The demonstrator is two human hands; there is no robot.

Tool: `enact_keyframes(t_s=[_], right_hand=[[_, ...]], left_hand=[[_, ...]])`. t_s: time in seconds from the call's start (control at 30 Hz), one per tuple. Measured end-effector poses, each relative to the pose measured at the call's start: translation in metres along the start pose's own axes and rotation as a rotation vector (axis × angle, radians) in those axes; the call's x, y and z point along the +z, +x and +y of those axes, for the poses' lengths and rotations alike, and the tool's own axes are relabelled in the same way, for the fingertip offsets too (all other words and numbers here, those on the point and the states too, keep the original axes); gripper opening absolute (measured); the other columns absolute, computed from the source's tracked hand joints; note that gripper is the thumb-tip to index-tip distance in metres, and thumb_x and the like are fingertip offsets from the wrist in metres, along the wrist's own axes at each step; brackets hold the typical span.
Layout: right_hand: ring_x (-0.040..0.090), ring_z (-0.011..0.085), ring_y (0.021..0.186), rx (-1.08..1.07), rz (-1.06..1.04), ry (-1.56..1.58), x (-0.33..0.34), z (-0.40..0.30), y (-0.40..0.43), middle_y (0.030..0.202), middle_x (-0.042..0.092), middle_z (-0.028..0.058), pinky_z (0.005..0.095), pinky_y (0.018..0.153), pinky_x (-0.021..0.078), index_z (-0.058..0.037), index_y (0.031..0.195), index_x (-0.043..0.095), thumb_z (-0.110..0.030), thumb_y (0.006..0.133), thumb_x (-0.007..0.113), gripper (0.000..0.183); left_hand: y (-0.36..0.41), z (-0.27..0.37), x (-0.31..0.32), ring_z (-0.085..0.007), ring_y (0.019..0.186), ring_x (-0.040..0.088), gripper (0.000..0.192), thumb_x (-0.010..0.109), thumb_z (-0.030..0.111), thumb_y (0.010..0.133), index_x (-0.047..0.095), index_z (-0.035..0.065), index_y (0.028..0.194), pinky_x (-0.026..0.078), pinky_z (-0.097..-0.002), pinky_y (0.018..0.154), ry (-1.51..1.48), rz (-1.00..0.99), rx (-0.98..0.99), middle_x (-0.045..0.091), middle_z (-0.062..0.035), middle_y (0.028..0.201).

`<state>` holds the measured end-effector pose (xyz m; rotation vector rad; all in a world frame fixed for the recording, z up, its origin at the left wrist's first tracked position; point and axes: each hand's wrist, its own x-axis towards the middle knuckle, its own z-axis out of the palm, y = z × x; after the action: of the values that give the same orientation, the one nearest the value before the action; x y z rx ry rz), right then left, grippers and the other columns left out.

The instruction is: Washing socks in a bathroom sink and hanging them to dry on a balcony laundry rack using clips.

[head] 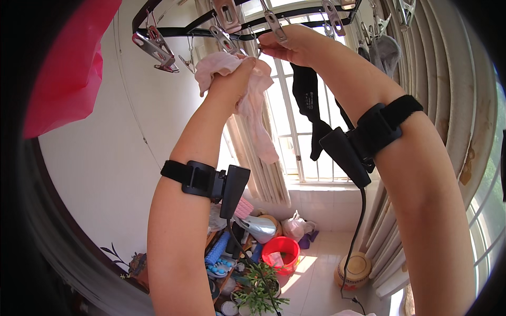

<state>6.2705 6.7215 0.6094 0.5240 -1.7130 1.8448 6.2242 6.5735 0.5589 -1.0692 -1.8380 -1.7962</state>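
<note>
A pale pink garment, probably a sock (259, 118), hangs in thin folds from my left hand (245, 69), which grips it high up under the drying rack. One part of it drapes over the wrist. My right hand (292, 45) is raised beside it, its fingertips pinched at a metal clip (256, 49) seen nearly edge-on. Above both hands runs the black frame of the hanging rack (174, 31), with several metal clips, one of them a large clip (223, 39). A black sock (306, 94) hangs behind my right forearm.
A grey sock (385, 51) hangs at the right near long curtains (442, 71). Red plastic (75, 75) fills the upper left. Below are a red bucket (282, 251), a potted plant (259, 290), a lidded jar (354, 268) and cluttered shelves. Cabled black devices are strapped to both forearms.
</note>
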Motion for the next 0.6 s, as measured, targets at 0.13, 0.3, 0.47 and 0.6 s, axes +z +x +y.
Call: enact_keyframes(t_s=[0.13, 0.3, 0.47, 0.6], right_hand=[[0.062, 0.0167, 0.076, 0.044, 0.042, -0.152, 0.003, -0.005, -0.010, 0.085, 0.061, 0.0122, 0.0191, 0.067, 0.0546, 0.0029, 0.088, 0.060, -0.004, 0.080, 0.059, 0.011], [0.065, 0.0197, 0.077, 0.007, 0.049, -0.090, -0.003, -0.005, -0.009, 0.083, 0.060, 0.0139, 0.0180, 0.067, 0.0558, 0.0052, 0.092, 0.057, -0.002, 0.085, 0.047, 0.014], [0.063, 0.0195, 0.077, -0.044, 0.068, 0.011, -0.003, -0.001, -0.006, 0.083, 0.058, 0.0118, 0.0197, 0.069, 0.0559, 0.0050, 0.091, 0.056, -0.004, 0.085, 0.049, 0.013], [0.061, 0.0161, 0.071, -0.100, -0.001, 0.029, -0.013, -0.001, 0.002, 0.082, 0.057, 0.0094, 0.0203, 0.068, 0.0550, 0.0033, 0.091, 0.057, -0.011, 0.082, 0.058, 0.017]], left_hand=[[-0.006, 0.004, 0.004, -0.0108, 0.074, 0.057, 0.022, 0.060, 0.025, 0.082, 0.056, 0.0098, 0.096, 0.048, -0.0270, 0.059, -0.014, -0.002, 0.044, 0.058, -0.0020, 0.086], [-0.007, 0.010, 0.012, -0.0104, 0.075, 0.057, 0.022, 0.060, 0.025, 0.081, 0.056, 0.0103, 0.097, 0.048, -0.0266, 0.059, -0.008, -0.005, 0.007, 0.059, -0.0020, 0.088], [-0.001, 0.007, 0.007, -0.0106, 0.076, 0.058, 0.023, 0.061, 0.026, 0.081, 0.057, 0.0115, 0.098, 0.048, -0.0258, 0.060, 0.045, -0.025, -0.008, 0.059, -0.0017, 0.089], [-0.011, 0.014, 0.019, -0.0112, 0.076, 0.058, 0.023, 0.062, 0.027, 0.080, 0.058, 0.0116, 0.097, 0.048, -0.0269, 0.061, 0.003, 0.032, -0.009, 0.059, -0.0016, 0.089]])
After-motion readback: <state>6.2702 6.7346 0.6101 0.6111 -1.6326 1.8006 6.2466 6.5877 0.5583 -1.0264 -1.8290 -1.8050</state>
